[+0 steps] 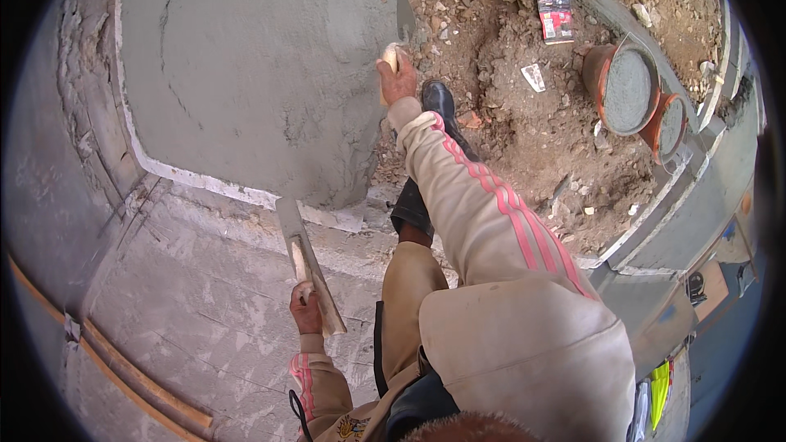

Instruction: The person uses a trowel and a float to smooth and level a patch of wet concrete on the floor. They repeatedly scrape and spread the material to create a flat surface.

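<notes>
My right hand (399,79) is closed round the pale wooden handle of a trowel. The trowel's grey blade (405,16) points away from me, at the right edge of a wet grey mortar slab (246,57). Low at the left, my left hand (305,311) grips the handle of a long rectangular plastering trowel (312,270), whose far tip overlaps the slab's near white edging (221,190). A thin crack-like line runs down the slab's left part, and its right edge is ragged against the soil.
My dark boot (438,98) stands on stony soil (508,147). Two orange buckets (629,88) of grey mix sit at the right, near a black and red packet (556,15). Wooden strips (147,376) lie on the rough concrete floor (188,278) at lower left.
</notes>
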Demonstrator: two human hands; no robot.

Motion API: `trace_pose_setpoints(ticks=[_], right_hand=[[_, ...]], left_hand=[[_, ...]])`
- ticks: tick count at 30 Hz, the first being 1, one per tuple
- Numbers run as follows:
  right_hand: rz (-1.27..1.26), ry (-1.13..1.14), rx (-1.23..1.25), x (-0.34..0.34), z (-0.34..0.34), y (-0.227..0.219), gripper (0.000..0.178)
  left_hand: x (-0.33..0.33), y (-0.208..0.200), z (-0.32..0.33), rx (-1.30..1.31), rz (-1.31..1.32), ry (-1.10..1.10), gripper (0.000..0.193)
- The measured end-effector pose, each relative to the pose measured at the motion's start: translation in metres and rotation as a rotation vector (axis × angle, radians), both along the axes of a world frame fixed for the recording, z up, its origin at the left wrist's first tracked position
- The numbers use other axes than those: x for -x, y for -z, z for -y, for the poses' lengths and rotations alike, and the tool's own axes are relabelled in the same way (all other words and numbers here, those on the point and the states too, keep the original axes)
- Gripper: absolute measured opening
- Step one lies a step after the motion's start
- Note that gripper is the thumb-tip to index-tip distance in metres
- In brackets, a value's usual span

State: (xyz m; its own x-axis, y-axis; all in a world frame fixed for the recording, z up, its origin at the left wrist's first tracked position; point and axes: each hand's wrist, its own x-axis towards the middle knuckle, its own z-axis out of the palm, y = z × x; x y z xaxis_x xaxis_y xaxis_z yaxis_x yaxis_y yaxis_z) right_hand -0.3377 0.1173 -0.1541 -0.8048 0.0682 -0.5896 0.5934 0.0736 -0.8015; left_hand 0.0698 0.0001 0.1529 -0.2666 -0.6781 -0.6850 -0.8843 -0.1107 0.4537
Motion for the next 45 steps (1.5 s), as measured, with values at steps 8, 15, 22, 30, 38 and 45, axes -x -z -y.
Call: trace_pose_setpoints(ticks=[8,15,22,30,38,45], right_hand=[[-0.435,-0.853,-0.147,-0.056,-0.063,-0.212,0.050],[0.182,-1.093,-0.845,-0.057,-0.308,-0.282,0.049],[0.308,-0.364,-0.640,-0.088,-0.481,-0.343,0.037],[0.040,-0.379,-0.556,-0.097,-0.452,-0.326,0.028],[0.214,-0.305,-0.206,-0.054,-0.347,-0.382,0.025],[0.066,-0.451,-0.390,0.013,-0.352,-0.343,0.021]], left_hand=[[-0.016,-0.017,-0.006,-0.025,-0.125,-0.024,0.024],[0.022,-0.072,-0.003,-0.048,-0.304,0.014,0.026],[-0.018,-0.059,0.040,0.179,-0.358,0.248,0.024],[-0.048,-0.066,0.055,0.141,-0.247,0.073,0.026],[-0.058,-0.072,0.075,0.170,-0.204,0.070,0.027],[-0.026,-0.085,0.050,0.233,-0.472,-0.051,0.026]])
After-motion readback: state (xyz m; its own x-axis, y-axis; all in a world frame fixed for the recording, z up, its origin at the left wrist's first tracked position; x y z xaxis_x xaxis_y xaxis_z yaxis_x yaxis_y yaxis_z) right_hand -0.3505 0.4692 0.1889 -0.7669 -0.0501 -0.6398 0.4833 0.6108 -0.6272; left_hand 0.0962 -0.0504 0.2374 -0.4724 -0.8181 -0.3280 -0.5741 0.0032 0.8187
